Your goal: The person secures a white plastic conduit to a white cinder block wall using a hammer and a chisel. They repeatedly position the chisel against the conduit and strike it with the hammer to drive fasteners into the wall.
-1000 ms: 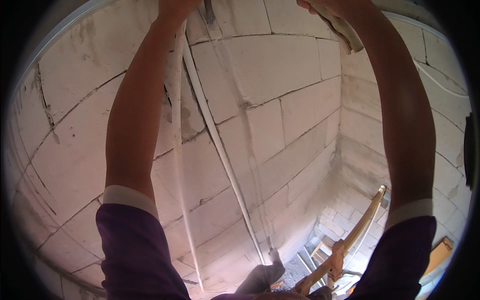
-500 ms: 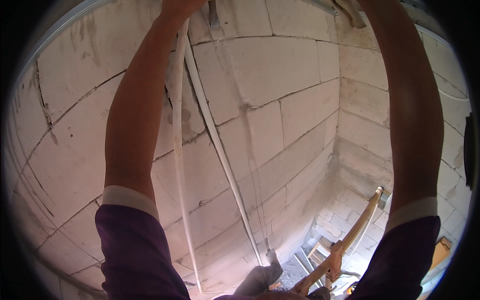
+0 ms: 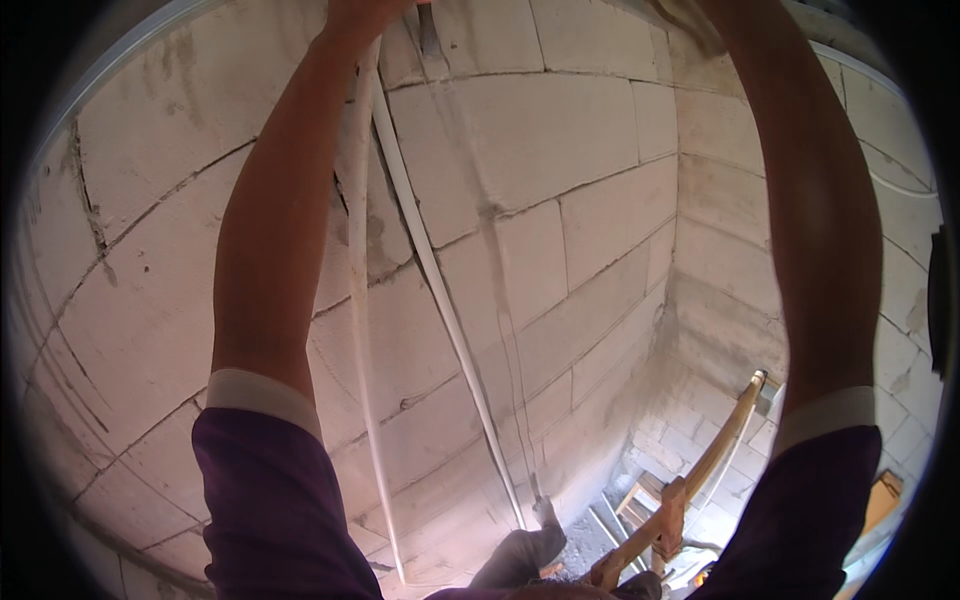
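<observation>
At the top edge, my left hand [image 3: 368, 12] is partly cut off, closed around a chisel. The chisel's flat metal blade [image 3: 429, 32] points down against the pale block wall [image 3: 560, 120]. A shallow groove [image 3: 490, 240] runs down the wall below the blade. My right forearm [image 3: 815, 200] reaches up, with the hand itself beyond the top edge. Beside that wrist a blurred wooden handle [image 3: 690, 25] sticks out and moves along with the arm; the tool's head is out of sight. Two white pipes [image 3: 430, 270] run down the wall under my left hand.
Below, another person's hand [image 3: 543, 512] in a grey sleeve [image 3: 520, 558] holds a thin tool to the wall. A wooden pole with a brace [image 3: 672, 510] slants up at lower right. Rubble and boards [image 3: 640, 500] lie on the floor. A side wall [image 3: 725, 200] meets this one at right.
My right forearm has swung slightly to the left, and the wooden handle moved with it and is now blurred. My left hand and the chisel have barely shifted.
</observation>
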`<action>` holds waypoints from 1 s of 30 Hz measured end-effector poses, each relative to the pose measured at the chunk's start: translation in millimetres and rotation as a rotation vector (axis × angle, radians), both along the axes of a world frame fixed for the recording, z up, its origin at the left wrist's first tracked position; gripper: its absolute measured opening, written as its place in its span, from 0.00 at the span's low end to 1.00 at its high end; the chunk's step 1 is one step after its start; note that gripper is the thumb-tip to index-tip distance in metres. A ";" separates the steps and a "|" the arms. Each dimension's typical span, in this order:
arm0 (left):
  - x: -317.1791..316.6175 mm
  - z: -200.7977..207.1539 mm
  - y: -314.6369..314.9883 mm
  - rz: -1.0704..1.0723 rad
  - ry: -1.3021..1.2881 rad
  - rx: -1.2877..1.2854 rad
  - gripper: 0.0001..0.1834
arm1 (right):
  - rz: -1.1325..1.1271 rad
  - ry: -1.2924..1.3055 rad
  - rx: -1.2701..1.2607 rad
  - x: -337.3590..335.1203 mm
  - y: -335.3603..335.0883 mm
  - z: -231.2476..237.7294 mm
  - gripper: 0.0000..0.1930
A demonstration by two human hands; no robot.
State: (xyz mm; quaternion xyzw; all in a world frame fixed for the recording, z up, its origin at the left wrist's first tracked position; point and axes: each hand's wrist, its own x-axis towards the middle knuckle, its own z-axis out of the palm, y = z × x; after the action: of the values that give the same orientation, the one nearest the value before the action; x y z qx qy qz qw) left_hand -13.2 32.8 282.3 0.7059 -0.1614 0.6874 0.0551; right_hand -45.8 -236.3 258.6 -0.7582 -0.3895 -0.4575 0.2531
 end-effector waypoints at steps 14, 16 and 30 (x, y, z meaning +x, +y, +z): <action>7.7 2.5 -8.6 0.047 0.001 0.017 0.17 | -0.107 -0.669 0.041 41.9 5.2 46.8 0.27; -12.9 9.7 -7.5 0.014 0.003 -0.017 0.18 | 0.108 -0.374 0.293 -8.0 6.0 24.6 0.27; 13.8 1.8 -1.9 0.103 0.097 0.030 0.15 | -0.195 -0.431 -0.248 10.7 2.9 27.6 0.26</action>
State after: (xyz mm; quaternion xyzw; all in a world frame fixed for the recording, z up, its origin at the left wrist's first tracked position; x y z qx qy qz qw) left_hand 0.6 30.9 284.1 0.7464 -0.1322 0.6520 0.0170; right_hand -35.2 -233.4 286.2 -0.7024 -0.4126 -0.5795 0.0242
